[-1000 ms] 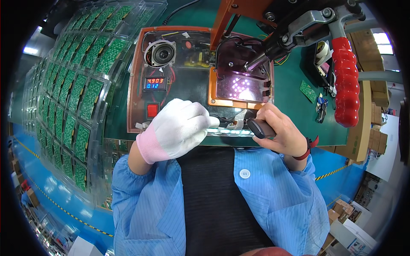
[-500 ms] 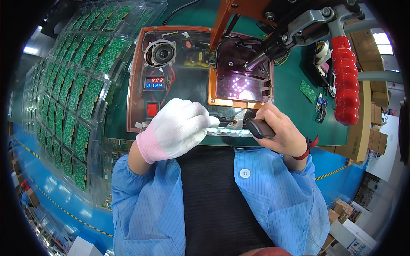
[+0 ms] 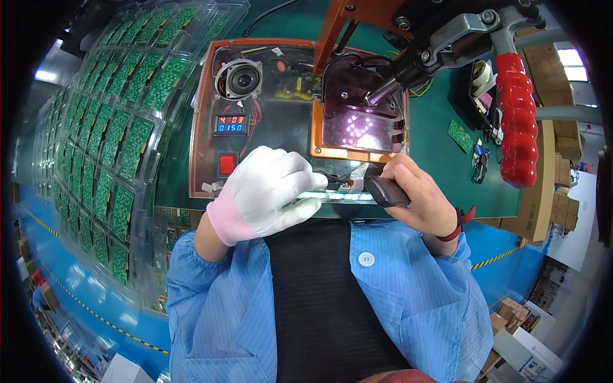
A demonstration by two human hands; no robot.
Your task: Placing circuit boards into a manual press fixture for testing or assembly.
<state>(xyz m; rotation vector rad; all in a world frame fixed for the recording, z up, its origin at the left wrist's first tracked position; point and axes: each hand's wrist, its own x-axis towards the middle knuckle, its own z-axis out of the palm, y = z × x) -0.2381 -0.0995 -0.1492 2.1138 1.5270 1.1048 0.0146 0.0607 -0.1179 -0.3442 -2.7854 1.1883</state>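
Note:
My left hand (image 3: 265, 195) wears a white knit glove with a pink cuff. It hovers over the front edge of the test fixture (image 3: 199, 115), thumb and forefinger apart, and nothing shows between them. At the fixture's front right, my bare right hand (image 3: 418, 198) grips a dark, rounded handheld device (image 3: 387, 191); its exact kind is not clear. Behind that hand, a translucent plate (image 3: 341, 131) is lit from beneath by small lights, within an orange frame (image 3: 317, 131). A digital meter (image 3: 231, 124) glows red and blue left of it, above a red rocker switch (image 3: 227, 164).
A toggle clamp with a red handle (image 3: 516, 121) looms at the right. Clear trays of green circuit boards (image 3: 135, 147) stack up on the left. A round speaker (image 3: 243, 80) sits in the fixture. One loose circuit board (image 3: 460, 136) lies on the green mat (image 3: 434, 172).
My left thumb has parted from the forefinger, where they were close together before. The meter's readings have changed. My right hand keeps its hold on the dark device, nearly still.

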